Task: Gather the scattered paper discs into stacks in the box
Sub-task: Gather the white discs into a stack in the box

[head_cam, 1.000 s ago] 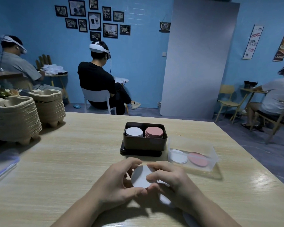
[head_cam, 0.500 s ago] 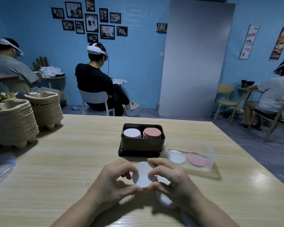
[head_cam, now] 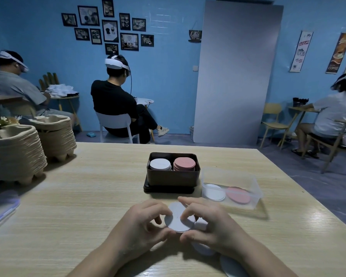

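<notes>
While pinched from both sides, held low at centre over the wooden table [head_cam: 88, 196]: white paper disc [head_cam: 177, 221], face up and nearly level. At its 9 o'clock edge, left hand [head_cam: 142, 226], thumb at the near rim and curled fingers at the far rim. At its 3 o'clock edge, right hand [head_cam: 212, 226], thumb at the near rim and curled fingers over the top face. Both grips narrow, closed on the disc. At 5 o'clock of the held disc, two loose white discs flat on the table: hidden disc [head_cam: 202, 249], largely covered by the right palm, and edge disc [head_cam: 232, 266], cut off by the lower border. At 12 o'clock of the hands, black box [head_cam: 173, 176] seated on a black lid [head_cam: 168, 189], with white stack [head_cam: 160, 163] in its left half and pink stack [head_cam: 184, 163] in its right half, the two side by side. At 2 o'clock, just beside the black box, clear plastic box [head_cam: 254, 188] holding a low white pile [head_cam: 214, 191] and a low pink pile [head_cam: 238, 194]. At 10 o'clock, well apart from the hands, two piles of moulded pulp trays [head_cam: 14, 152] near the table's left edge. Beyond the table, three seated people wearing headsets, backs mostly turned.
</notes>
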Demonstrator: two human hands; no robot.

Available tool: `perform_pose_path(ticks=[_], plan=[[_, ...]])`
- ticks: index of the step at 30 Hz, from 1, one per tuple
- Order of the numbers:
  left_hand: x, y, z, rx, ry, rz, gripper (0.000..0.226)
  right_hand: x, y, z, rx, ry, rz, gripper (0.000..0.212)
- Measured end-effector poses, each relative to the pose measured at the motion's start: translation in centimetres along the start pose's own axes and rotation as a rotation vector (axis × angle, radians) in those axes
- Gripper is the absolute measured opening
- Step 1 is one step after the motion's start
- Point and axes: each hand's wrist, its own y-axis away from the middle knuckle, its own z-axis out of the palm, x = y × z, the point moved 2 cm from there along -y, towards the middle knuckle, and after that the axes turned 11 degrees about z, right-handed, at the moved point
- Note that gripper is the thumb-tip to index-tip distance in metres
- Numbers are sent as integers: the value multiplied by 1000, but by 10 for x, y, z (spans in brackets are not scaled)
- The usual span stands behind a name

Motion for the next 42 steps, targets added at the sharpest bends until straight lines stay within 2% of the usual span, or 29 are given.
perform_pose_path(ticks=[6,10,12,15,22,23,27,30,37,42], plan=[[2,0,6,-80,-87,23,23,-2,-8,-5,-113,44,41,39],[0,0,8,-121,-113,-29,42,4,-3,-14,-93,56,48,35],[0,1,7,-123,-104,-55,44,8,1,-23,-69,73,67,35],[-1,0,6,-132,-124,-76,34,15,11,-39,-17,70,100,33],[5,-27,22,-271,-217,-70,17,29,37,-50,88,92,217,32],[4,-32,27,-305,-209,-84,21,31,39,-48,103,88,227,32],[-2,-45,38,-398,-112,-139,62,34,41,-41,101,143,221,33],[-7,-47,45,-427,-88,-149,70,34,42,-41,100,175,211,33],[-11,-39,44,-301,-117,-167,47,36,42,-41,95,169,226,33],[-15,-34,35,-165,-183,-205,42,35,42,-41,90,183,243,33]])
